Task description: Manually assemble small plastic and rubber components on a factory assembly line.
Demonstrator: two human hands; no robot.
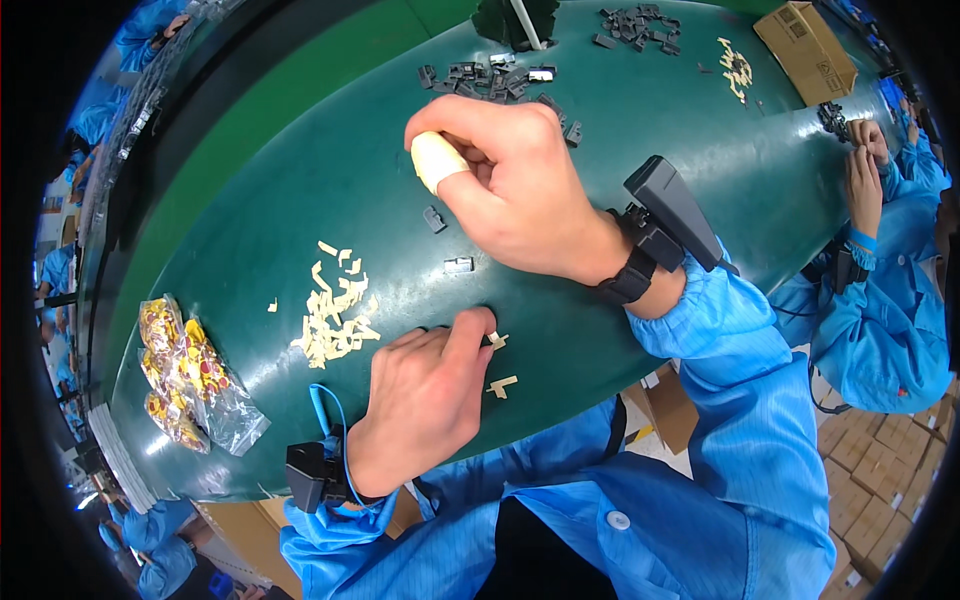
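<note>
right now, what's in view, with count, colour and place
table: one, green, centre
chip piles: two, cream, left and upper right
loose chips: two, cream, lower centre
part piles: three, black, top and upper right
loose parts: two, dark, silvery, centre
bags: several, clear, yellow contents, left
box: one, brown, upper right
rod: one, pale, top centre
cartons: many, brown, lower right
workers: several, blue, both sides
sleeves: two, blue, below centre
wrist devices: two, black, by sleeves
left grip: one, bare, lower centre
right grip: one, yellow thumb cover, upper centre
</note>
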